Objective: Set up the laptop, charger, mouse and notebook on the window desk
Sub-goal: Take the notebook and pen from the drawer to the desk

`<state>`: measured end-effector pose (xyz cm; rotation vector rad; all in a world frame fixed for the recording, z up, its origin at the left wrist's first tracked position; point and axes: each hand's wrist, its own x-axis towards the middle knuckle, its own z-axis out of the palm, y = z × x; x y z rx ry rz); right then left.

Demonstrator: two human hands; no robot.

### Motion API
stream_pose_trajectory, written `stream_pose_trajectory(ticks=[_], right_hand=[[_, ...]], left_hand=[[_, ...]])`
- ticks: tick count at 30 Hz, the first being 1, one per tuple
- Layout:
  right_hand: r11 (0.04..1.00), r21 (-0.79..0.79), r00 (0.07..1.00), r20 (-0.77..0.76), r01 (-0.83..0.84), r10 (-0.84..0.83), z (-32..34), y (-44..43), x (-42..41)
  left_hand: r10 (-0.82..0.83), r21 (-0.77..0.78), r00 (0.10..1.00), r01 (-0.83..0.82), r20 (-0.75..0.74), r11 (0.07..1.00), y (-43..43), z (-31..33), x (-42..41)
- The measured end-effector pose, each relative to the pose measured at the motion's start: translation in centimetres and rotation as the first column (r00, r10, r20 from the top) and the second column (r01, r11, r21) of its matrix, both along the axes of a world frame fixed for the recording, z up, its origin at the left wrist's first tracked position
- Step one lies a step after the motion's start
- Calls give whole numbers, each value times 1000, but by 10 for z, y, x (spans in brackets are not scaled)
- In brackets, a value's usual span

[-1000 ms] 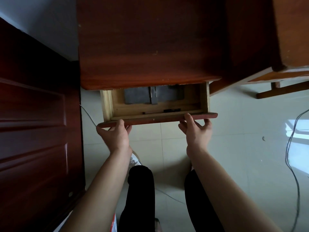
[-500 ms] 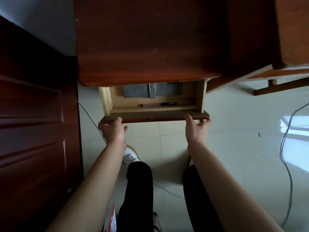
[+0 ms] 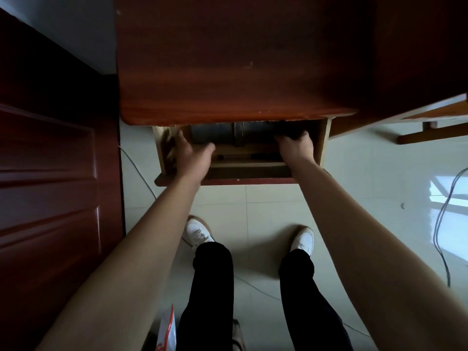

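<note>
Your left hand point(image 3: 188, 154), fingers spread, and right hand point(image 3: 295, 145), grip impossible to tell in shadow, are inside the pale wooden drawer point(image 3: 248, 172) mid-frame, touching the flat grey laptop point(image 3: 212, 133).

Drawer point(image 3: 253, 173) open under counter point(image 3: 228, 72) front edge. Left grip point(image 3: 192, 154) inside it, spread and blurred. Right grip point(image 3: 295, 148) on grey slab point(image 3: 212, 133), fingertips hidden.

Head view, steeply down (wide-angle), close over desk point(image 3: 240, 72), floor point(image 3: 354, 198)
</note>
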<state>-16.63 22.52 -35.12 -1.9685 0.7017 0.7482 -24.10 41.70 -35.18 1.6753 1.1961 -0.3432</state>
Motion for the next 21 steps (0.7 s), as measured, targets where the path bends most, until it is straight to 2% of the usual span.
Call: stream_pose_trajectory(ticks=[3, 5, 7, 10, 12, 15, 17, 21], right_hand=[[994, 65, 994, -66, 92, -88, -3, 3, 4], [999, 47, 996, -85, 26, -22, -2, 4, 1], [998, -36, 996, -69, -51, 49, 0, 2, -3], [958, -235, 981, 62, -166, 185, 6, 1, -6], [960, -258, 983, 117, -105, 139, 11, 3, -12], [982, -191, 991, 136, 14, 12, 17, 1, -34], [982, -186, 991, 135, 3, 23, 20, -5, -57], [978, -187, 971, 236, 94, -48, 28, -16, -101]], left_hand=[[190, -148, 982, -190, -14, 971, -6, -2, 13], [228, -101, 974, -226, 5, 969, -10, -3, 14], [267, -5, 963, -267, 21, 964, -8, -5, 15], [349, 28, 936, -351, 53, 936, -8, 0, 15], [335, 75, 938, -342, 90, 937, -14, 7, 13], [383, 95, 919, -392, 95, 915, -22, 20, 5], [417, 118, 905, -425, 88, 898, -25, 25, -9], [293, 268, 953, -303, 78, 915, -34, 35, -45]])
